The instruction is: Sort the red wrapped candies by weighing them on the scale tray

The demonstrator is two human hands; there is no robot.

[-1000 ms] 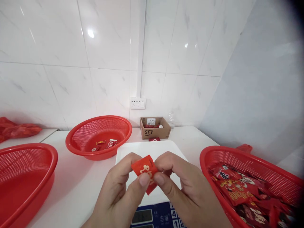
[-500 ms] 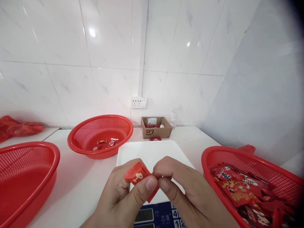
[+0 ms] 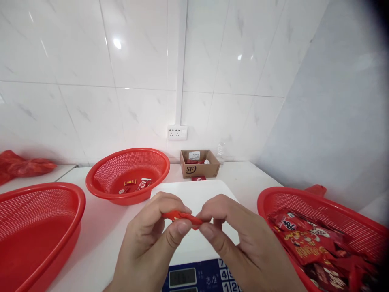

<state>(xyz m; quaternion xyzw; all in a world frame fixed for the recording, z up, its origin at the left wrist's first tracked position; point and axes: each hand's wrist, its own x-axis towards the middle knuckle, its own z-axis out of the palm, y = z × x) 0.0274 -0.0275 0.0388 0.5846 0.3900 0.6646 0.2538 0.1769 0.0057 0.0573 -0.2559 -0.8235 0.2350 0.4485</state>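
The left hand (image 3: 148, 239) is pinching a small, crumpled red plastic packet (image 3: 182, 216) between thumb and forefinger, with only its thickness between them, and the right hand (image 3: 243, 235) is likewise closing thumb and forefinger on its right end. Above a flat white scale plate (image 3: 194, 190), the packet is turning a narrow, creased edge to view, its pale print unreadable. A blue plastic panel (image 3: 206, 267) below is showing "志准" and white number keys (image 3: 224, 275); a brown cardboard box (image 3: 208, 170) behind is bearing "SF".
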